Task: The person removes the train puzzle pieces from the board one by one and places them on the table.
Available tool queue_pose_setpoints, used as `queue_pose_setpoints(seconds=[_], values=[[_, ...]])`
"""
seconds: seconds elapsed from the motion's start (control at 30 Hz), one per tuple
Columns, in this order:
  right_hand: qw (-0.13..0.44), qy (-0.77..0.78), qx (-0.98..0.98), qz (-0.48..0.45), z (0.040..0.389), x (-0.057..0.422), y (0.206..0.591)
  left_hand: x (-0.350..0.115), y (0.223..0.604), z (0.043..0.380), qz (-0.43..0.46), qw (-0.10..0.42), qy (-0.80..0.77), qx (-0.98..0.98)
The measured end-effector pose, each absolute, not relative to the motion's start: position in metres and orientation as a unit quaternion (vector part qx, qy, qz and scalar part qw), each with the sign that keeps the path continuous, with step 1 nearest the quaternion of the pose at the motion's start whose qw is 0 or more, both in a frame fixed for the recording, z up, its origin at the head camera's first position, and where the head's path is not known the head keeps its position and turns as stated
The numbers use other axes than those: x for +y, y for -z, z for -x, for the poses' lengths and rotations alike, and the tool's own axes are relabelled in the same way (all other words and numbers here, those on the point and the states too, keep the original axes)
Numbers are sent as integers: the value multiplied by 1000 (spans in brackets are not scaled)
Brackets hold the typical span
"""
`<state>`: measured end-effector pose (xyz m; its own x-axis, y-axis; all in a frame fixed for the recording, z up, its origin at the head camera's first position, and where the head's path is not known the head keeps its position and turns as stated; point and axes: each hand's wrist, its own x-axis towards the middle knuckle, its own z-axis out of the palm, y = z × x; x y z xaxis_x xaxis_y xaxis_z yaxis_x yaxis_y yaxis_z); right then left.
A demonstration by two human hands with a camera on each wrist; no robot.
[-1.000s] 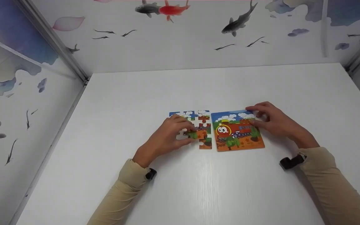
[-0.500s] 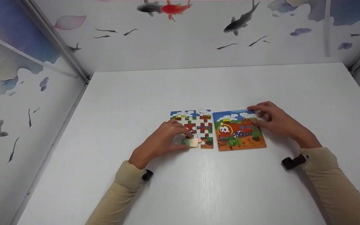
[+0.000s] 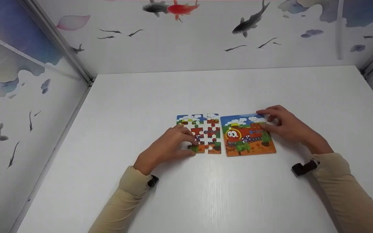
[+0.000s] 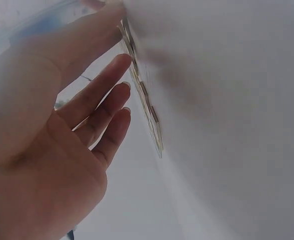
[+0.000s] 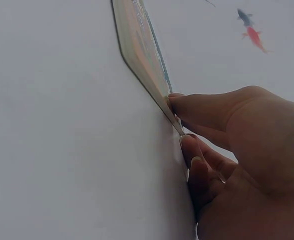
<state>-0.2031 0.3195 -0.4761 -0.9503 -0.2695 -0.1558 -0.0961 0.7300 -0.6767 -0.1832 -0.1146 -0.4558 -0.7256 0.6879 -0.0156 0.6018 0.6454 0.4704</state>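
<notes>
Several jigsaw pieces (image 3: 214, 132) lie spaced in rows, some hidden under my left hand (image 3: 168, 142). Its thumb and index finger pinch a jigsaw piece (image 3: 200, 149) with green and orange print in the bottom row. In the left wrist view the other fingers of the left hand (image 4: 61, 110) are spread beside the thin edge of the pieces (image 4: 147, 105). Right of them lies a square picture board (image 3: 248, 147) showing a red train with a face. My right hand (image 3: 285, 124) grips its upper right side, thumb on top, as the right wrist view also shows.
The white table (image 3: 225, 194) carries the pieces and the board near its middle. A white wall (image 3: 189, 48) with painted fish stands at the back, and another panel (image 3: 18, 113) at the left. Each wrist wears a black strap (image 3: 304, 167).
My left hand has brought the piece down and left into the bottom row, where it now lies flat after being tilted. The right hand keeps its place on the board.
</notes>
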Motion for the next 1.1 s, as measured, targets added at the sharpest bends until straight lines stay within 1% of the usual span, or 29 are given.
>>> queue_pose_setpoints(seconds=[0.53, 0.7, 0.9, 1.1], values=[[126, 351, 923, 92, 204, 318, 475, -113, 453, 183, -341, 101, -231, 906], [125, 351, 923, 91, 204, 318, 477, -108, 454, 182, -355, 86, -241, 899], [123, 350, 924, 94, 204, 318, 475, -102, 455, 181, -375, 53, -246, 892], [119, 350, 923, 108, 204, 319, 476, -97, 454, 177, -369, 35, -234, 899]])
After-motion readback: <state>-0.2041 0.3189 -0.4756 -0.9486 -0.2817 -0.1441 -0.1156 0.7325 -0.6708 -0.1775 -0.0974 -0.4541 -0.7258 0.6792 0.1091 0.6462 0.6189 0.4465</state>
